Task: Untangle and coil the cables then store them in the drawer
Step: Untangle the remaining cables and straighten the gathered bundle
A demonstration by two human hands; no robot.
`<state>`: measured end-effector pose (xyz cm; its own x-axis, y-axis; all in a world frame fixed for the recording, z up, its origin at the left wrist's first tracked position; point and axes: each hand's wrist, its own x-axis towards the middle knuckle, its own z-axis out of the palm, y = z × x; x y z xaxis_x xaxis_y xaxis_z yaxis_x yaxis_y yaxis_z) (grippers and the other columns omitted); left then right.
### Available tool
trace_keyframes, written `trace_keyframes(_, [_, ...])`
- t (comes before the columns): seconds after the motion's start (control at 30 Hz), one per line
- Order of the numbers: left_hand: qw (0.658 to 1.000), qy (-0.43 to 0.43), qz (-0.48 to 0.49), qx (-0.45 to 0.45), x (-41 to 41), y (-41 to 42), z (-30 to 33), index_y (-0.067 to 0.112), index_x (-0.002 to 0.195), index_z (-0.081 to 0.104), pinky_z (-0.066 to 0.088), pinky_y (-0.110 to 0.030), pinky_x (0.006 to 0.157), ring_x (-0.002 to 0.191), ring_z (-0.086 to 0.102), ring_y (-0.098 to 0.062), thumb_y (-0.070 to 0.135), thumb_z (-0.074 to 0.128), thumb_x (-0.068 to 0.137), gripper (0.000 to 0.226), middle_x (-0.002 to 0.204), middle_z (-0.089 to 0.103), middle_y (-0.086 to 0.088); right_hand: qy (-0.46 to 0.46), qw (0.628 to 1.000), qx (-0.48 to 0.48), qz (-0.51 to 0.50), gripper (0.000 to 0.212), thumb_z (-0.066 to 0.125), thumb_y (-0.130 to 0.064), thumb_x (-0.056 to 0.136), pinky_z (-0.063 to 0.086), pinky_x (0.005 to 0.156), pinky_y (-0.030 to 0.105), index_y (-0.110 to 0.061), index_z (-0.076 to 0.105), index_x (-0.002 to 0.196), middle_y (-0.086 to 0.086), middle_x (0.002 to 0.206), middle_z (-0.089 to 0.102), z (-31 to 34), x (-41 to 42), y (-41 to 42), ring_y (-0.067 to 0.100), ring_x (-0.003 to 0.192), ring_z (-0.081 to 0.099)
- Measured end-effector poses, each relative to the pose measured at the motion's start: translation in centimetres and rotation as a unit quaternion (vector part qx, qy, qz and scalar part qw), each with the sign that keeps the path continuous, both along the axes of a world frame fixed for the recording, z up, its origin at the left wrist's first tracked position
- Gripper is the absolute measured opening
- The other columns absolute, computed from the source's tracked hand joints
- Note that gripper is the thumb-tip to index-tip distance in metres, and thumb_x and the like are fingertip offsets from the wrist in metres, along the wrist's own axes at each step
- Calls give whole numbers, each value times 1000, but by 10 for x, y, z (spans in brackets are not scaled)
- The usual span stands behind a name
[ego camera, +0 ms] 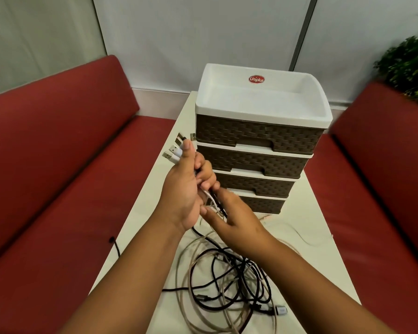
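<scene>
Several cables [229, 280], black and beige, lie in a loose tangle on the near part of the table [323, 259], their strands crossing and looping over each other. From that heap a bundle rises into the left hand [186, 186], which grips it in a fist with the fingers [204, 168] curled round the strands; a handful of USB plugs [176, 148] stick out together above the thumb. Just below, the right hand [234, 218] touches the same strands where they leave the fist, its fingers loosely extended along them; whether it pinches one cannot be told.

Gathering the plug ends looks done, or nearly so. Judging by the heap, the untangling has barely begun, no cable is coiled, and nothing is stored.

Beyond the hands stands the drawer unit [256, 150], four brown woven-pattern drawers under a white top tray, and every drawer front sits closed. One black cable [115, 245] trails off the left edge of the table toward the red bench [58, 189] there. A second red bench [384, 189] flanks the right side, with a green plant [410, 63] behind it.
</scene>
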<state>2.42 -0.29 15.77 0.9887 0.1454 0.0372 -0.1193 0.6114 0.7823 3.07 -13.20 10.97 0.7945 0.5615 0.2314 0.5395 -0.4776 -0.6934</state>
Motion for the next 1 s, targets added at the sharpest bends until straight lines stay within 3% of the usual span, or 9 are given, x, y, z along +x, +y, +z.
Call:
trace_keyframes(0.07, [999, 13, -25, -46, 1, 4, 5, 20, 65, 38, 28, -19, 41, 41, 23, -6, 54, 36, 100, 49, 49, 24, 6, 90, 993, 56, 48, 16, 48, -37, 97, 52, 73, 47, -24, 55, 90, -12, 77, 60, 5, -2, 2, 10, 74, 58])
trace_keyframes(0.2, [989, 21, -52, -138, 4, 17, 17, 22, 62, 39, 18, -17, 34, 35, 20, -4, 57, 39, 98, 51, 45, 22, 9, 210, 959, 139, 132, 21, 43, -21, 102, 51, 59, 27, -17, 48, 83, -7, 61, 44, 22, -4, -5, 10, 50, 46])
trace_keyframes(0.43, [973, -21, 2, -230, 18, 47, 33, 21, 59, 38, 20, -17, 36, 34, 23, -5, 55, 34, 100, 53, 43, 24, 8, 286, 940, 127, 136, 24, 42, -26, 103, 36, 46, 25, -18, 50, 82, -2, 61, 35, 38, 11, -40, 11, 51, 33])
trace_keyframes(0.6, [932, 28, 44, -359, 32, 37, 0, 15, 69, 48, 43, -18, 43, 40, 45, -7, 46, 46, 100, 44, 49, 43, 4, 335, 925, 157, 81, 27, 37, -28, 104, 22, 41, 18, -15, 45, 83, -3, 59, 33, 23, 7, -37, 7, 46, 26])
trace_keyframes(0.67, [944, 42, 29, -326, 29, 29, -8, 11, 85, 59, 55, -26, 66, 62, 66, -11, 55, 51, 94, 45, 68, 64, 0, 349, 919, 172, 64, 28, 37, -30, 105, 21, 41, 19, -16, 45, 82, -3, 59, 33, 18, 6, -33, 7, 47, 25])
trace_keyframes(0.73, [974, 73, -45, -209, 20, 11, -12, 8, 112, 62, 51, -32, 87, 102, 69, -17, 69, 50, 83, 69, 103, 73, -3, 355, 914, 189, 46, 28, 37, -30, 105, 19, 41, 19, -15, 45, 82, -3, 58, 33, 18, 7, -31, 8, 46, 24])
trace_keyframes(0.8, [985, 102, -118, -76, 12, -11, -17, 9, 126, 56, 52, -31, 85, 121, 60, -23, 69, 46, 80, 77, 121, 70, -5, 350, 916, 193, 27, 27, 37, -28, 105, 17, 42, 19, -14, 43, 83, -2, 58, 32, 20, 8, -29, 8, 46, 22])
trace_keyframes(0.9, [988, 114, -99, 15, 8, -33, -17, 11, 99, 63, 52, -34, 92, 113, 65, -26, 49, 39, 99, 45, 91, 76, -5, 332, 926, 181, 15, 23, 37, -26, 105, 16, 42, 20, -11, 41, 87, -1, 57, 30, 24, 5, -26, 7, 45, 22])
trace_keyframes(1.0, [992, 104, -58, -28, 9, -36, -5, 18, 68, 45, 51, -37, 88, 76, 71, -18, 45, 34, 103, 46, 53, 49, 3, 321, 924, 205, 27, 23, 41, -23, 104, 16, 42, 21, -14, 44, 82, -1, 57, 28, 28, 1, -24, 7, 46, 22])
